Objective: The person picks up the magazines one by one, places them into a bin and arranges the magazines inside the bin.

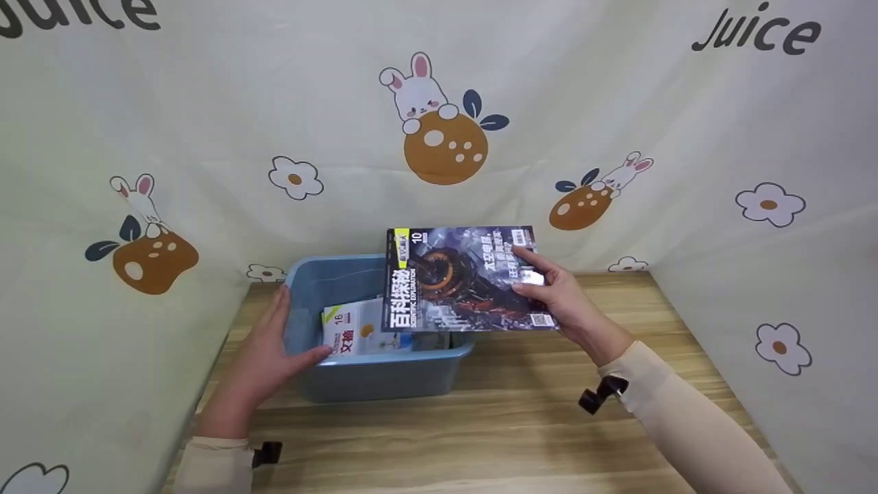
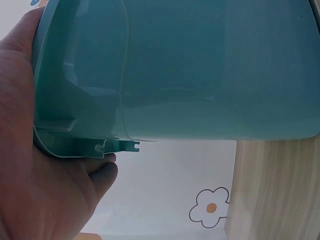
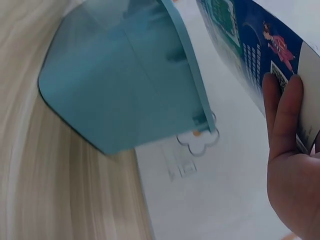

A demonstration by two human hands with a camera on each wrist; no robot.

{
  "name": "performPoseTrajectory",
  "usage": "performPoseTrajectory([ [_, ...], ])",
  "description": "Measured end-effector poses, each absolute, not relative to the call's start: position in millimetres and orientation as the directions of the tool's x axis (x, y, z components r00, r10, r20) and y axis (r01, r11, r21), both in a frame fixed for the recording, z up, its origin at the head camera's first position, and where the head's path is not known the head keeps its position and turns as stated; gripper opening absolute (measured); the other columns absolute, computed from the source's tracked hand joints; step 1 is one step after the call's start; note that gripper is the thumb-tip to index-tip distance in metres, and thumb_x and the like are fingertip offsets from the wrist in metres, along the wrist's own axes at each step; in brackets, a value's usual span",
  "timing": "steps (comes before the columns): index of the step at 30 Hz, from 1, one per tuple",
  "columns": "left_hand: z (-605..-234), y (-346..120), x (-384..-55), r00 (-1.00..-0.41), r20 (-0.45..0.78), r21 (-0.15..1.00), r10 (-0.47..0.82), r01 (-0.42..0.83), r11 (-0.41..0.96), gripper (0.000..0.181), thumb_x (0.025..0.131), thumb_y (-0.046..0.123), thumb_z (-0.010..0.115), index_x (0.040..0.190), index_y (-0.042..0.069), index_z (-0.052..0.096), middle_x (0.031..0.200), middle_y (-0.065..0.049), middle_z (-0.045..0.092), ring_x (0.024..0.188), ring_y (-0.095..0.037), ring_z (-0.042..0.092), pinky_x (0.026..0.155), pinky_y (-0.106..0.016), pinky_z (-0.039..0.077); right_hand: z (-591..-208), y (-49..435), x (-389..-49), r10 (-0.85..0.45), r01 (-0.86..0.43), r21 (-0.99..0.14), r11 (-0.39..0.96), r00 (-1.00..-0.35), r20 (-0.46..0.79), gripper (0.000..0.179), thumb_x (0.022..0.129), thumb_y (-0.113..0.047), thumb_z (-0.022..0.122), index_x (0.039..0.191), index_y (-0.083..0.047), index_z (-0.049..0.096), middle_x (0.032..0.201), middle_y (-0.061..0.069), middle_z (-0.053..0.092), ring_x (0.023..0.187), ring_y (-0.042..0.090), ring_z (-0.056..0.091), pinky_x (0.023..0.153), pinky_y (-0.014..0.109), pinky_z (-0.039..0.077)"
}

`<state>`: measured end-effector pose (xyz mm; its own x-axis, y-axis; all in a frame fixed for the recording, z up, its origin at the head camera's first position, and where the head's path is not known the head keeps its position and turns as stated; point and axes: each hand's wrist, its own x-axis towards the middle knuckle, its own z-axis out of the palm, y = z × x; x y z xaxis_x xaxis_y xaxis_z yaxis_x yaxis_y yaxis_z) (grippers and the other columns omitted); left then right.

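Note:
A dark-covered magazine [image 1: 459, 295] is held above the right part of a blue plastic bin [image 1: 384, 379]. My right hand [image 1: 575, 309] pinches it by its right edge, the thumb and a finger on the cover. Two fingers press its blue back cover [image 3: 252, 42] from below in the right wrist view. My left hand [image 1: 257, 363] grips the bin's left end, the thumb over the front rim; the left wrist view has this hand [image 2: 35, 165] against the bin's rim. Inside the bin lies a white-covered magazine [image 1: 353, 331], partly hidden by the held one.
The bin stands on a wood-grain table [image 1: 521, 425]. Pale curtains with rabbit, orange and flower prints [image 1: 336, 116] enclose the table at the back and both sides. Small black clips [image 1: 603, 394] sit at both sleeve cuffs.

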<state>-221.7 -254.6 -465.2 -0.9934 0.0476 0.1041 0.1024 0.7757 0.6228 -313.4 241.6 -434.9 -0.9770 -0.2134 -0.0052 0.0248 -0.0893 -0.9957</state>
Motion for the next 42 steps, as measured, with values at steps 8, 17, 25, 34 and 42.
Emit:
performPoseTrajectory([
  [8,-465,-254,-222,-0.994,0.097,0.623,0.04,0.092,0.777,0.144,0.082,0.084,0.079,0.179,0.012,-0.002,0.185,-0.02,0.0,0.166,-0.054,0.011,0.123,-0.08,0.025,-435,204,-315,-0.185,0.031,-0.989,-0.143,-0.983,-0.004,0.073,0.099,0.005,0.076,0.164,-0.02,0.057,0.159,0.019,0.045,0.118,0.027,0.064,0.085,0.03,0.065],
  [17,-465,-254,-223,-0.995,0.09,0.628,0.04,0.088,0.773,0.152,0.078,0.084,0.083,0.178,0.011,-0.005,0.184,-0.022,-0.002,0.166,-0.056,0.01,0.125,-0.077,0.024,-436,167,-315,-0.215,0.051,-0.983,-0.178,-0.977,-0.012,0.074,0.098,0.008,0.076,0.165,-0.017,0.056,0.161,0.022,0.045,0.118,0.029,0.066,0.086,0.034,0.067],
  [25,-466,-256,-225,-0.991,0.116,0.622,0.063,0.122,0.774,0.152,0.078,0.077,0.088,0.177,0.007,-0.004,0.183,-0.026,0.0,0.164,-0.058,0.012,0.126,-0.077,0.024,-438,137,-311,-0.244,0.052,-0.981,-0.189,-0.97,-0.005,0.077,0.096,0.011,0.076,0.166,-0.013,0.054,0.154,0.024,0.051,0.116,0.03,0.068,0.087,0.035,0.067],
  [34,-466,-257,-225,-0.99,0.121,0.621,0.077,0.136,0.772,0.15,0.08,0.072,0.09,0.177,0.006,-0.004,0.183,-0.026,0.0,0.164,-0.059,0.011,0.126,-0.076,0.024,-436,117,-309,-0.229,0.022,-0.991,-0.133,-0.973,0.009,0.077,0.092,0.011,0.079,0.163,-0.007,0.055,0.151,0.025,0.058,0.118,0.028,0.067,0.092,0.032,0.065],
  [42,-466,-258,-225,-0.989,0.127,0.628,0.075,0.139,0.766,0.152,0.078,0.072,0.091,0.177,0.006,-0.003,0.183,-0.025,-0.001,0.163,-0.059,0.012,0.126,-0.077,0.023,-430,104,-305,-0.234,-0.018,-0.999,-0.05,-0.972,0.029,0.079,0.09,0.008,0.083,0.162,-0.008,0.056,0.156,0.024,0.056,0.124,0.032,0.066,0.098,0.035,0.064],
])
